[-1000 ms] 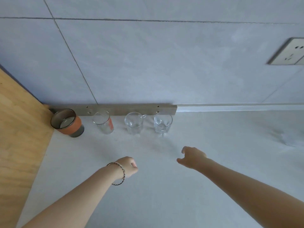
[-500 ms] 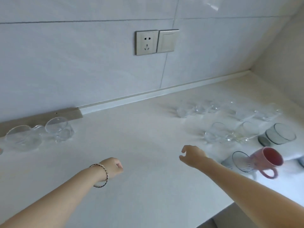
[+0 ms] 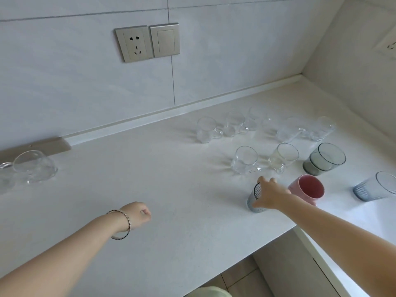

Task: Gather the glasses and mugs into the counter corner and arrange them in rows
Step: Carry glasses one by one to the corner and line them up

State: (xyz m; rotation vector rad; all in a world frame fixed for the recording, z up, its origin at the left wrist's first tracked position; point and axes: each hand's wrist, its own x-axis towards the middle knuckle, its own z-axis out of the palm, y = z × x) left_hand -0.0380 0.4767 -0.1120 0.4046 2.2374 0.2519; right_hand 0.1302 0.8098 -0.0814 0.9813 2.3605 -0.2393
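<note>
1. Pale grey tiles cover the back wall (image 3: 85, 82), which carries a silver socket (image 3: 134, 44) with a blank switch (image 3: 165, 40) touching its right edge.
2. A white table (image 3: 171, 211) runs along that wall to a corner at the far right, where it meets a side wall (image 3: 353, 82) bearing a second socket (image 3: 387, 47).
3. A metal strip (image 3: 42, 146) lies along the wall's foot at far left, with clear glass cups (image 3: 34, 167) standing just in front of it.
4. Towards the corner, a back row of clear glass mugs (image 3: 206, 129) stands near the wall; they blur together too much to count.
5. In front of that row stand 2 clear glasses (image 3: 245, 160) side by side, then a grey tumbler (image 3: 324, 159) to their right.
6. Nearer the table's edge stand a striped glass (image 3: 255, 200), a pink mug (image 3: 308, 188) just beside it, and a blue ribbed glass (image 3: 374, 187) well apart to the right.
7. The right hand (image 3: 269, 195) grips the striped glass, thumb on its near side and fingers over its rim.
8. The left hand (image 3: 139, 213) is curled into a fist over bare table, holding nothing, with a bracelet (image 3: 122, 225) on its wrist.
9. Beyond the table's front edge, beige floor tiles (image 3: 235, 277) show.
</note>
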